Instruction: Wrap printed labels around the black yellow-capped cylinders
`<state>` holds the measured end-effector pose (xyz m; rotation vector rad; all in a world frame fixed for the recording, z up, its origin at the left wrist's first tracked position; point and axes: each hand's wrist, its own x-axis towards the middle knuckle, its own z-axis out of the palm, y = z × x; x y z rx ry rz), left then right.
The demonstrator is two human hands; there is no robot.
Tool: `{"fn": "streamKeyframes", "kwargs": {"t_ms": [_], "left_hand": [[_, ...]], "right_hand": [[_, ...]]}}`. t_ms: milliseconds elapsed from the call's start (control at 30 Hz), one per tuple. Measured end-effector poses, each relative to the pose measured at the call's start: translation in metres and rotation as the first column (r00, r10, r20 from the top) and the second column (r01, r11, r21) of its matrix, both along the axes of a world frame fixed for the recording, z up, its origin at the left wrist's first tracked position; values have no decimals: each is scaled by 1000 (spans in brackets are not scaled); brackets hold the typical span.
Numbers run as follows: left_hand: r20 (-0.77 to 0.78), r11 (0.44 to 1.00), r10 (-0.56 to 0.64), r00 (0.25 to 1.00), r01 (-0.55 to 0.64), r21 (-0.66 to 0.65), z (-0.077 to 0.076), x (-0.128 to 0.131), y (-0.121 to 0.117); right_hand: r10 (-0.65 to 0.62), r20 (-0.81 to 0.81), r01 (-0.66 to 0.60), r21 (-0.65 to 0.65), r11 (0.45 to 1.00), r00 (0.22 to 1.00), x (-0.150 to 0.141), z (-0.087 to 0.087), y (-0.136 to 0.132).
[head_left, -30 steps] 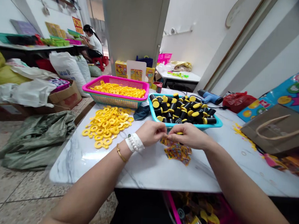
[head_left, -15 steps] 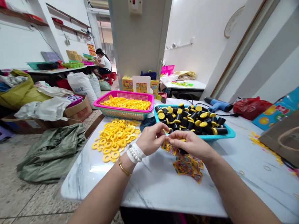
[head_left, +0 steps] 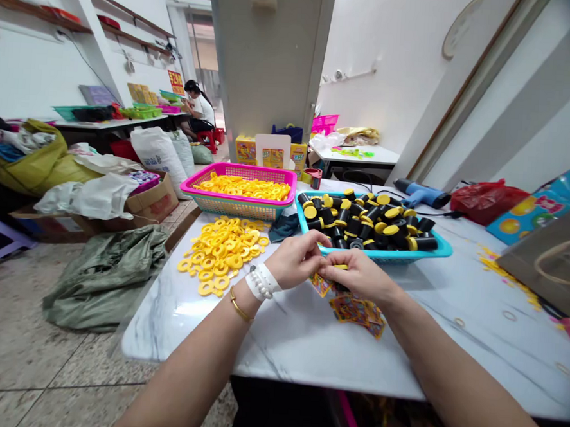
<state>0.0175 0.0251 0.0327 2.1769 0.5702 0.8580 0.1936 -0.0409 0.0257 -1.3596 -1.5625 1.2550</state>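
My left hand [head_left: 294, 259] is closed in a pinch, its fingertips meeting those of my right hand [head_left: 358, 274] above the table. Between them hangs a small orange printed sticker [head_left: 320, 284], its upper part hidden by the fingers. Curled in my right hand is a small black canister with a yellow cap [head_left: 340, 266], mostly covered. Below that hand lies a loose pile of printed stickers [head_left: 359, 313]. Just behind both hands, a blue basket [head_left: 427, 251] is heaped with more black canisters with yellow caps [head_left: 367, 222].
Yellow rings [head_left: 222, 251] are piled on the marble-patterned table [head_left: 195, 340], left of my hands. Behind them stands a pink basket [head_left: 286, 197] of yellow pieces. A blue heat gun [head_left: 424, 193] and a brown paper bag [head_left: 550, 255] occupy the right side. Another person [head_left: 202, 110] sits far back left.
The view has tilted and shifted, so the table moved in the frame. The orange sticker between my hands has come into clearer sight since the first frame. Both hands stay together, fingertips touching.
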Motion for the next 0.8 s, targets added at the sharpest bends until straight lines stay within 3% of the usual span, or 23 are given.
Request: {"fn": "streamKeyframes", "kwargs": {"t_ms": [100,200,300,500,700,800], "left_hand": [[221,959,274,936,-285,16,1,3,-7],[432,892,421,798,-451,-37,2,4,-20],[481,891,419,770,-452,-52,0,7,-34],[456,891,375,808,-449,62,-9,18,-47],[480,865,486,730,-480,-144,-13,18,-40],[493,864,479,726,-488,-120,-10,16,-40]], "right_hand": [[-148,-108,163,140,977,983,-6,-2,-2],[-325,-205,373,273,887,923,-9,0,-2],[-424,-277,498,315,808,862,-8,1,0],[-469,-243,528,393,753,849,-6,-5,1],[-483,-245,540,439,718,841,-8,-6,-3],[-502,-215,538,482,691,838,-6,-5,-4]]}}
